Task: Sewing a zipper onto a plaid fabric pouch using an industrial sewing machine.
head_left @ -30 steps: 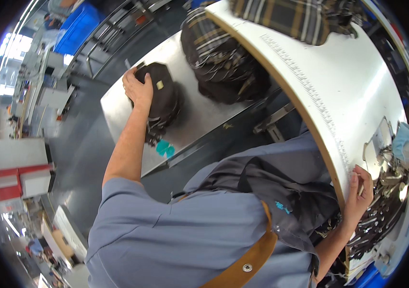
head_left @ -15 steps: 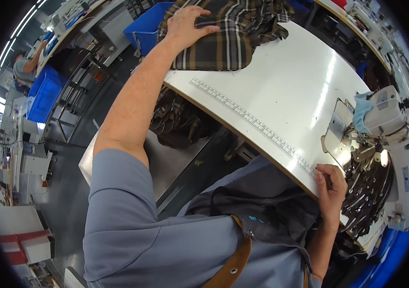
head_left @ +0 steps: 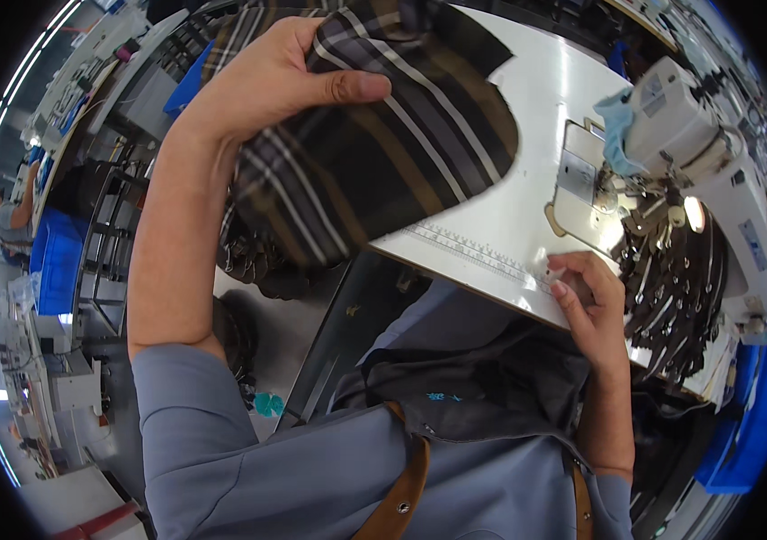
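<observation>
1. A white sewing machine stands at the upper right of the frame on the white worktop, with a pale blue cloth draped at its left end.
2. A printed ruler strip runs along the worktop's near edge, and dark straps hang in a bunch at the right.
3. A blue crate sits at far left beside another person.
4. The plaid fabric piece fills the upper centre, overhanging the worktop edge and hiding part of it; its long axis runs from lower left to upper right.
5. The left hand grips the fabric's upper edge, thumb on top.
6. The right hand rests on the worktop edge, fingers curled, pinching something too small to tell.
</observation>
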### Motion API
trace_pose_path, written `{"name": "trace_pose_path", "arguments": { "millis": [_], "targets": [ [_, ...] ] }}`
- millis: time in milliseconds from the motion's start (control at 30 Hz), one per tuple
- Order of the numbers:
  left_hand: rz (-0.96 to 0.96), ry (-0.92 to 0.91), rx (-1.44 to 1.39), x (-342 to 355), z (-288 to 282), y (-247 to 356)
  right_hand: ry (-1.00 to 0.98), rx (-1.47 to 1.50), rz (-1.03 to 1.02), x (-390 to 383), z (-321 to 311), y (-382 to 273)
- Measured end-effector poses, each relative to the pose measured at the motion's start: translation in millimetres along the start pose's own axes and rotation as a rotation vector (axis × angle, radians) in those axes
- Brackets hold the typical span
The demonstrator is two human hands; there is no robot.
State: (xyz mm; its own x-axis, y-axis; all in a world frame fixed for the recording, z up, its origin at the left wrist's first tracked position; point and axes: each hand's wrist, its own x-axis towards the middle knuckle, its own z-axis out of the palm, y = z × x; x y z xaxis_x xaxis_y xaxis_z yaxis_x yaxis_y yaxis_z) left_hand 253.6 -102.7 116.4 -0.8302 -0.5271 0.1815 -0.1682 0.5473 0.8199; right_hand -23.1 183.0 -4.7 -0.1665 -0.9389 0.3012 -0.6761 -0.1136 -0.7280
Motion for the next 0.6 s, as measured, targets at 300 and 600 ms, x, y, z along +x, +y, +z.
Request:
{"name": "trace_pose_path", "arguments": {
  "millis": [300, 600],
  "targets": [
    [-0.362, -0.217, -0.513, 25.2, 147.2, 27.6, 0.208, 0.578, 0.242, 0.6, -6.7, 4.8],
    [-0.187, -0.307, -0.294, 40.6, 184.7, 13.1, 0.388, 0.421, 0.163, 9.6, -12.7, 18.3]
  ]
}}
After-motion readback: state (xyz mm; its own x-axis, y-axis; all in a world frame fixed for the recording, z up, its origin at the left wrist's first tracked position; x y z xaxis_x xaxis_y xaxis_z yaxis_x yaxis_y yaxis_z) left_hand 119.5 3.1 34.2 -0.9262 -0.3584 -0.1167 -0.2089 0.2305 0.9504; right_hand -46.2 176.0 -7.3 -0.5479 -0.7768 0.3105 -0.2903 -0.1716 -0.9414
